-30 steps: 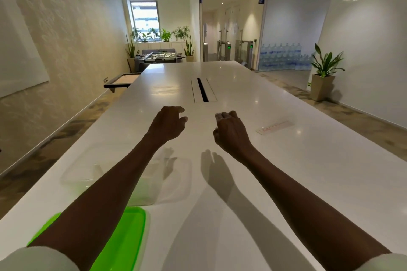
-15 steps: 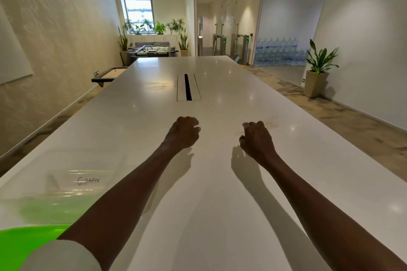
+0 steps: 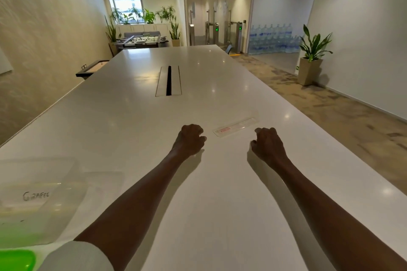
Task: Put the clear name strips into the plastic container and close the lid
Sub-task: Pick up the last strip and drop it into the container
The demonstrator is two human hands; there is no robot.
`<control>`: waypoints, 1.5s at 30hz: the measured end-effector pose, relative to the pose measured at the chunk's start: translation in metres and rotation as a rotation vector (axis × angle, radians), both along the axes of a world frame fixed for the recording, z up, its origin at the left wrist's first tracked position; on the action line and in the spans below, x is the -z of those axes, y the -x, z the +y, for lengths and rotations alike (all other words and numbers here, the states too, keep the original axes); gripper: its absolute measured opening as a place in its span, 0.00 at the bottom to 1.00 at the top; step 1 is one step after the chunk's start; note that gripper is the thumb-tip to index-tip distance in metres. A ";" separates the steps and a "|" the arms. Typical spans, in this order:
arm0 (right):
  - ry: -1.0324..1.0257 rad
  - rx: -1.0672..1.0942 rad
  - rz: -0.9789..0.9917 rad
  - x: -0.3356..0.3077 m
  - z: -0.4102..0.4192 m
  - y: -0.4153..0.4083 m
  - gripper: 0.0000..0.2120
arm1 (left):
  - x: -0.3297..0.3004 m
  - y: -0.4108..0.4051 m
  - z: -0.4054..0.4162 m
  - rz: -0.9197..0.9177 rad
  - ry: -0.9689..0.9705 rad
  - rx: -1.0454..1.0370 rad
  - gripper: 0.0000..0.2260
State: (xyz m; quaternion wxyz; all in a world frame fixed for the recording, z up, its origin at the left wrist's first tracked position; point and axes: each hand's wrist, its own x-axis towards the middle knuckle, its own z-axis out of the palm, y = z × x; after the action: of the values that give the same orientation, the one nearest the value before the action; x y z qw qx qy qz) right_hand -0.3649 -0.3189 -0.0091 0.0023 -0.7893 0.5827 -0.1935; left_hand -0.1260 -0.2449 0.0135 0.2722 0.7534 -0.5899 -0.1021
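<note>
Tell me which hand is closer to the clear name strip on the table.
The left hand: its knuckles sit just beside the red-labelled end of the name strip. The right hand lies slightly farther from the strip's other end.

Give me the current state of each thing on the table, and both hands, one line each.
clear name strip: lying flat on the table, between the hands, untouched
plastic container: open, no lid on it, near left of the table; contents unclear
green lid: off the container, lying at the near left corner
left hand: fingers curled, empty, left of the strip
right hand: fingers curled, empty, right of the strip
</note>
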 end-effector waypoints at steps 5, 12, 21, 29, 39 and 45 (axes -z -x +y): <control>-0.027 0.007 -0.068 0.006 -0.031 0.019 0.15 | 0.015 0.027 -0.030 0.135 0.025 -0.098 0.12; -0.082 -0.035 -0.149 0.013 -0.078 0.035 0.15 | 0.035 0.041 -0.052 0.387 0.089 -0.216 0.19; -0.331 -0.039 -0.256 0.002 -0.113 0.023 0.25 | 0.041 0.042 -0.059 0.469 0.101 -0.217 0.12; -0.519 -0.080 -0.337 0.003 -0.124 0.022 0.27 | 0.051 0.045 -0.065 0.464 0.166 -0.228 0.16; -0.523 -0.099 -0.507 0.006 -0.130 0.022 0.28 | 0.060 0.057 -0.066 0.650 0.203 -0.251 0.23; -0.431 -0.099 -0.618 0.018 -0.120 0.023 0.27 | 0.061 0.059 -0.067 0.808 0.253 -0.344 0.17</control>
State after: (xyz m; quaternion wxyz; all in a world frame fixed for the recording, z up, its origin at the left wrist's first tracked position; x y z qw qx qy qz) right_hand -0.3884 -0.4393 -0.0273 0.3534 -0.7023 0.5430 -0.2949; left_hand -0.1846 -0.3114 -0.0476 0.5832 0.7011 -0.3104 -0.2682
